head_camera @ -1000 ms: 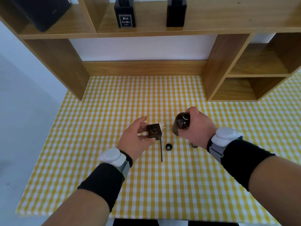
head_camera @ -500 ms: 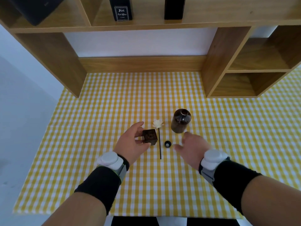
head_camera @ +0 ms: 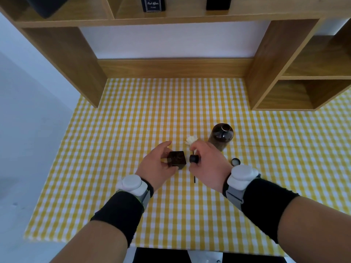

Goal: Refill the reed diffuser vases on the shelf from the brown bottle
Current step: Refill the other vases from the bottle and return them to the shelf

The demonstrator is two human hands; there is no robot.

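Observation:
A small dark square diffuser vase (head_camera: 176,160) stands on the yellow checked cloth, with my left hand (head_camera: 156,164) gripping its left side. My right hand (head_camera: 208,165) pinches a small black cap (head_camera: 194,158) just right of the vase. The brown bottle (head_camera: 220,136) stands upright and uncapped behind my right hand, untouched. A reed stick with a white flower (head_camera: 191,139) lies on the cloth between vase and bottle, partly under my right hand. Two black diffuser vases (head_camera: 152,3) (head_camera: 218,2) stand on the upper shelf.
A second small round cap (head_camera: 235,161) lies on the cloth by my right wrist. A wooden shelf unit (head_camera: 266,73) with open cubbies rises at the back and right. A dark box (head_camera: 43,4) sits on the top-left shelf.
My right hand let go of the brown bottle, which now stands on the cloth, moved left and picked up the small black cap. My left hand stays on the square vase.

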